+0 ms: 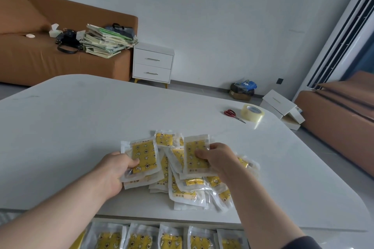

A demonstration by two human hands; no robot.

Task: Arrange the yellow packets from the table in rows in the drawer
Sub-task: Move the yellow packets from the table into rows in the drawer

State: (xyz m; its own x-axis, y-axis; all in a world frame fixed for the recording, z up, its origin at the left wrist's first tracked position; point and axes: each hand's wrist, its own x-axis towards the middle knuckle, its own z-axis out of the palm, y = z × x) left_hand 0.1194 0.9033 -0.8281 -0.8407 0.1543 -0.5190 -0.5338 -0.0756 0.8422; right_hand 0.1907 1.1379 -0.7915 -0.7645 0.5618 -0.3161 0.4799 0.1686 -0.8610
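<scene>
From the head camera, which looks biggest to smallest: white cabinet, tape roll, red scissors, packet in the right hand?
1. white cabinet, though farthest away.
2. packet in the right hand, helped by nearness.
3. tape roll and red scissors look about alike.

We see the yellow packets (183, 185) in glossy clear plastic film, crinkled and catching the light, with white edges. The worktop (101, 119) looks smooth, matt white. The tape roll (253, 113) is shiny translucent plastic. The scissors (232, 114) have red plastic handles and metal blades. The sofa (40, 62) wears matt brown cloth.
</scene>
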